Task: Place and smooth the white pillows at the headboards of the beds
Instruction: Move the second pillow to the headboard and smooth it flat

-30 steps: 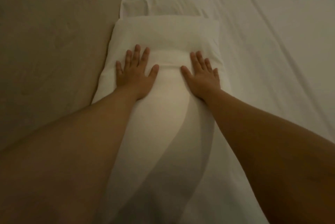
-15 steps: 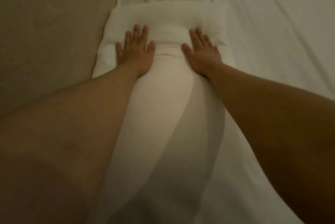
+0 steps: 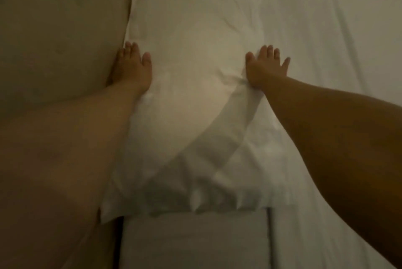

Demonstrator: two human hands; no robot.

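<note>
A white pillow (image 3: 195, 86) lies lengthwise beside the beige padded headboard (image 3: 58, 33) on the left. My left hand (image 3: 132, 68) presses flat on the pillow's left edge, wedged against the headboard, fingers together. On the pillow's right edge my right hand (image 3: 264, 68) lies flat with fingers spread, bunching a small crease under the palm. Neither hand grips anything. A second white pillow (image 3: 193, 240) sits nearer to me, partly under the first one's wrinkled near end.
White bed sheet (image 3: 337, 51) stretches to the right of the pillows, with long diagonal creases. My forearms cast a shadow across the pillow's lower half. The light is dim.
Both hands have slid outward from the middle of the pillow to its left and right edges. The view has pulled back, bringing the nearer pillow into sight.
</note>
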